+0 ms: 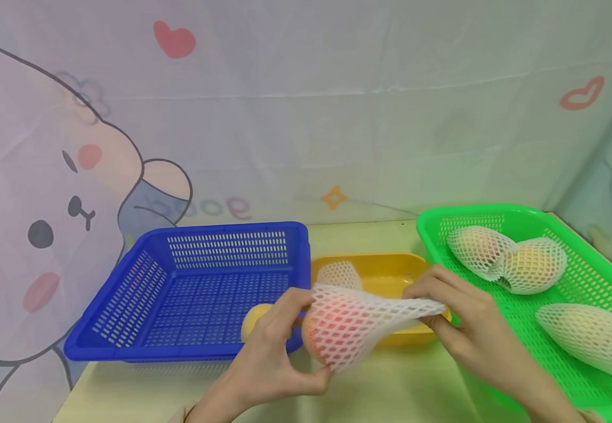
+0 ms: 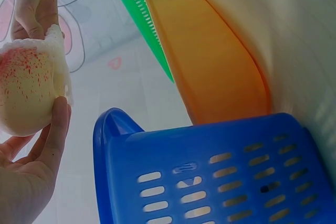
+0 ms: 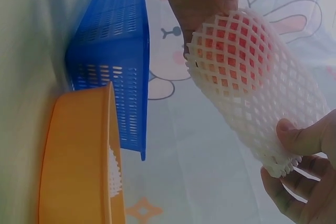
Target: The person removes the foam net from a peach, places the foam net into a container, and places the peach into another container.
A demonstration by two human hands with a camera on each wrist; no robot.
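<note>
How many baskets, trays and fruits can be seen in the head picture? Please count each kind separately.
Baskets: 2 (blue basket, green basket)
Trays: 1 (yellow tray)
Fruits: 5 (held fruit, yellow fruit, two smaller netted fruits, long netted fruit)
Total: 8

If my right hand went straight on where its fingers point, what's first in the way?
Your right hand points left along the net it pinches, so probably the fruit partly inside it comes first; exact depth is hard to judge.
</note>
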